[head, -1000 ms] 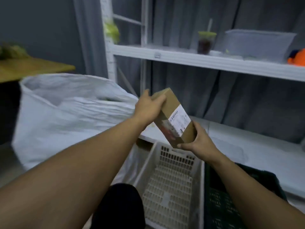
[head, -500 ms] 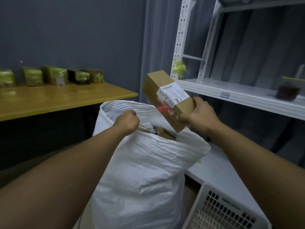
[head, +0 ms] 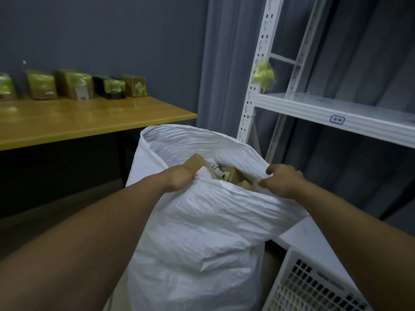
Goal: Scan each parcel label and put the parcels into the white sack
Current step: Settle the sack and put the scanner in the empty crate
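The white sack [head: 202,232] stands open in the middle of the view, its mouth facing me. My left hand [head: 177,179] grips the near rim on the left side. My right hand [head: 281,181] pinches the near rim on the right side. Inside the mouth lie several brown cardboard parcels; the one on top [head: 196,163] shows a white label near my left hand, and others [head: 235,178] lie beside it. The lower contents of the sack are hidden by its wall.
A wooden table [head: 78,122] at the left carries several wrapped packages [head: 74,86] along the wall. A white metal shelving rack [head: 336,108] stands at the right. A white slotted plastic crate [head: 314,286] sits at the bottom right beside the sack.
My right hand has let the labelled box drop into the sack and now grips the sack's rim. My left hand stays on the rim.
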